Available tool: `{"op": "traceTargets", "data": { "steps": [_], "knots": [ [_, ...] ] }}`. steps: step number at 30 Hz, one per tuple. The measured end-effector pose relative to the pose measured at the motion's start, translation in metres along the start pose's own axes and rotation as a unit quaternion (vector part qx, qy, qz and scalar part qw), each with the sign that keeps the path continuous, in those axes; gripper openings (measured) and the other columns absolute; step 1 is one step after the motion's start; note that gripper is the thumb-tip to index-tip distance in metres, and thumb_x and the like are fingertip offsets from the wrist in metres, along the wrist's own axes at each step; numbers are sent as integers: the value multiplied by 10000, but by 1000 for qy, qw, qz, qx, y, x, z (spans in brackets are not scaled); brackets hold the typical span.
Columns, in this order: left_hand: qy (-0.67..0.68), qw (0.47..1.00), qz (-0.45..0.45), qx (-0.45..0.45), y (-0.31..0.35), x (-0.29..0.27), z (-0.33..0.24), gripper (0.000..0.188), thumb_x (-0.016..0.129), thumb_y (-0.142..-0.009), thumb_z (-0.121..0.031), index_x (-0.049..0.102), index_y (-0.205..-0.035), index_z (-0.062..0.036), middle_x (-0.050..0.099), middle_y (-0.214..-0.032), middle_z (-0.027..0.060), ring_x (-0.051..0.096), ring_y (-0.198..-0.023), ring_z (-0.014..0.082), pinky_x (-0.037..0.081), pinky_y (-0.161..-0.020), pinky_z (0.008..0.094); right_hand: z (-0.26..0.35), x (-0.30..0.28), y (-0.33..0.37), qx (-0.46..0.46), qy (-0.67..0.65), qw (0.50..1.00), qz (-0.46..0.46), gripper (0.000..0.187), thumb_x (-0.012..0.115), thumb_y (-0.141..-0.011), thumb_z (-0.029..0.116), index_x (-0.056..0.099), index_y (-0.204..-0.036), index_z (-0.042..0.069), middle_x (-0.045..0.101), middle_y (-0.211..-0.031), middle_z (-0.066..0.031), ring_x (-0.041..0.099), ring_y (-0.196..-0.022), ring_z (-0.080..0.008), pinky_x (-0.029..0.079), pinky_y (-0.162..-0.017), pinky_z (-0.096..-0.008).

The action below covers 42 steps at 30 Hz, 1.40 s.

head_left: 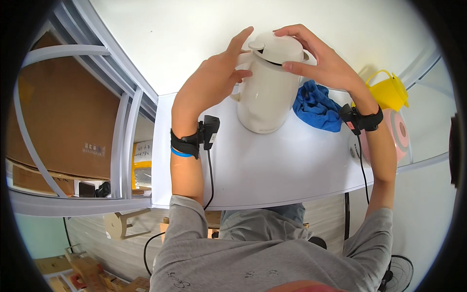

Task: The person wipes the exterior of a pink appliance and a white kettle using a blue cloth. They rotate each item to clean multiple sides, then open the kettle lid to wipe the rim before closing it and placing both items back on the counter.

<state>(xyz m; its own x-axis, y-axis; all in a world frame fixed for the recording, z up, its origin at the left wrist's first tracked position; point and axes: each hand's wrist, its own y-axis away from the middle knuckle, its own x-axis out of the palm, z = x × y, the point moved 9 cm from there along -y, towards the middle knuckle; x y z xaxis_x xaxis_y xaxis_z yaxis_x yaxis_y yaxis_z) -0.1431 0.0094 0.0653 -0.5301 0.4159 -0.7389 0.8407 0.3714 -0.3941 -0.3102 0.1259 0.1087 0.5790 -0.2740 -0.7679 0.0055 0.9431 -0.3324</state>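
A white vacuum jug [266, 97] stands upright on the white table. Its white lid [279, 47] sits tilted on the mouth, with a dark gap showing under the rim. My right hand [321, 61] grips this lid, thumb at its near edge and fingers over the top. Beside the jug's neck and handle, my left hand [217, 73] is open, index finger and thumb spread apart. Whether its other fingers touch the jug is hidden. A crumpled blue cloth [317, 106] lies right of the jug.
At the right stand a yellow watering-can-like vessel [389, 92] and a pink round object [395, 136]. The white table [277, 170] meets a white wall behind. A large brown cardboard box [63, 112] is behind a white frame [119, 141] on the left. Cables hang from both wrist devices.
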Motion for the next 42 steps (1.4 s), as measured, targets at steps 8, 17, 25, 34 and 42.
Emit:
{"op": "traceTargets", "data": {
  "steps": [8,17,25,34,42],
  "knots": [
    [5,999,25,19,9,-8,0,830,607,-1080,75,312,-1797,-222,764,-1460,224,845,-1074,322,655,-994,444,10,0,-2,-104,11,993,61,719,833,-1043,234,514,-1687,197,620,-1615,-86,612,-1488,-319,486,-1277,-497],
    [-19,999,31,20,10,-5,0,780,542,-1120,68,309,-1799,-237,740,-1494,235,836,-1097,338,645,-1011,462,27,-8,-12,-111,122,981,104,785,844,-1025,290,492,-1722,207,615,-1603,-157,598,-1483,-360,511,-1236,-472],
    [-18,1000,2,-3,13,-3,6,613,650,-1146,-148,448,-1725,-143,756,-1455,192,767,-1215,438,621,-980,514,62,10,-25,87,360,907,199,853,859,-1004,350,468,-1756,249,678,-1344,-145,719,-1164,-319,585,-975,-424],
    [-21,999,6,46,14,2,12,434,560,-1193,-110,477,-1616,-65,779,-1286,213,814,-1037,333,635,-924,447,55,20,-28,-92,360,923,97,762,729,-1088,515,495,-1724,167,704,-1446,-194,745,-1228,-381,604,-1047,-448],
    [-79,995,3,-56,16,5,5,210,572,-1123,-27,494,-1317,-49,793,-1140,200,792,-991,403,609,-853,508,68,12,-28,37,363,920,141,703,740,-1092,503,548,-1701,211,716,-1366,-168,738,-1196,-374,596,-1020,-457]
  ]
}}
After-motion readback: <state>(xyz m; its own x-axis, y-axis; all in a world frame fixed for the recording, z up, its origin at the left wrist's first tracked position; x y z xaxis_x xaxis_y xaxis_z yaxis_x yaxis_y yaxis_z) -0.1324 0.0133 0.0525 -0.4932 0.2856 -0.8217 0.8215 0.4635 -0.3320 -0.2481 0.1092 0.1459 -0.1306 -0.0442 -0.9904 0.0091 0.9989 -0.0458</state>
